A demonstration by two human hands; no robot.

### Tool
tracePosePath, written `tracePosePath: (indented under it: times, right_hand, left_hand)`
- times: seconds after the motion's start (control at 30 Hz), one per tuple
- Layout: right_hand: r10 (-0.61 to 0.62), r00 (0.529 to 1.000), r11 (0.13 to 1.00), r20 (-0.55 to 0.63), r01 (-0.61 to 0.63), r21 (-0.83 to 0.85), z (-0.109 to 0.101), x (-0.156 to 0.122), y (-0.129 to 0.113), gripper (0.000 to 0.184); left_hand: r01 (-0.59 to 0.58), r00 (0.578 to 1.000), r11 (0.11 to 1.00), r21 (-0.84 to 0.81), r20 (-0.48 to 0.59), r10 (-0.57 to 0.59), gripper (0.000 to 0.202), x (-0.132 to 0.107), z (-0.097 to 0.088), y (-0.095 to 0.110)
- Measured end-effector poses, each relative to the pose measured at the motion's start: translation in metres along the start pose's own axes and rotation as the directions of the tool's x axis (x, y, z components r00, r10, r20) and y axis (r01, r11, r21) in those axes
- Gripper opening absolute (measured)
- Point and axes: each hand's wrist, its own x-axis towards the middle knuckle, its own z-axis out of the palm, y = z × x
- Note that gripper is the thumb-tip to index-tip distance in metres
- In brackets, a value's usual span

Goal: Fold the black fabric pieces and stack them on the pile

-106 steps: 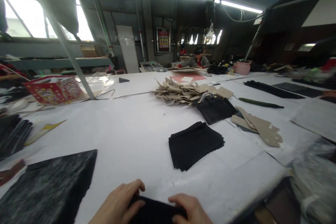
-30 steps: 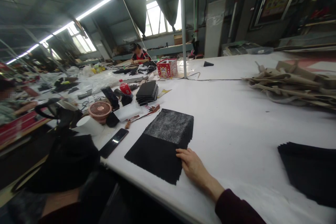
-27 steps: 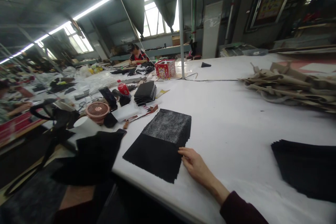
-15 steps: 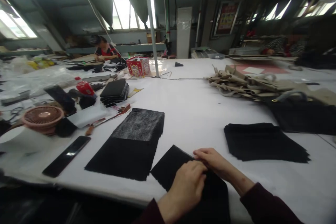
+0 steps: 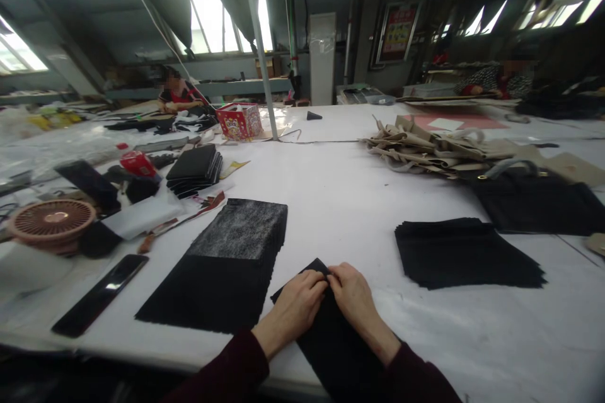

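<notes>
A black fabric piece lies on the white table right in front of me, turned cornerwise. My left hand and my right hand meet at its far corner, fingers curled and pinching the cloth there. Just left of my hands lies a stack of black and grey-flecked fabric sheets. A second stack of black fabric squares lies to the right, apart from my hands.
A phone, a pink fan, a red bottle and a pile of black pieces sit at the left. A black handbag and beige cutouts lie at the right. Other people work at the far tables.
My view swung from the left side back to the centre. A black fabric piece now lies before me, and both hands have slid up to pinch its far corner.
</notes>
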Motion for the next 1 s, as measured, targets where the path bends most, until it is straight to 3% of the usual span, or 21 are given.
tracePosePath:
  times: [0.17,0.3,0.47,0.63,1.0]
  right_hand:
    - [-0.163,0.962,0.984,-0.219,0.142,-0.108,0.019,-0.008,0.013,0.026]
    - [-0.326,0.9,0.935,-0.289,0.262,-0.237,0.028,-0.012,0.017,0.027]
    - [-0.474,0.844,0.848,-0.252,0.36,-0.389,0.033,-0.016,0.015,0.029]
    - [-0.495,0.844,0.803,-0.207,0.354,-0.48,0.033,-0.017,0.011,0.031]
    - [-0.502,0.847,0.792,-0.174,0.37,-0.486,0.039,-0.018,0.015,0.034]
  left_hand:
    - [0.112,0.993,0.991,0.066,-0.048,-0.109,0.02,0.004,-0.001,-0.008]
    - [0.136,0.988,0.988,0.075,-0.085,-0.13,0.016,0.003,0.004,-0.012]
    - [0.137,0.982,0.989,0.047,-0.135,-0.13,0.028,0.003,0.009,-0.015]
    - [0.109,0.988,0.99,0.094,-0.12,-0.098,0.042,0.004,0.009,-0.02]
    - [0.134,0.985,0.984,0.121,-0.124,-0.119,0.041,0.003,0.016,-0.025]
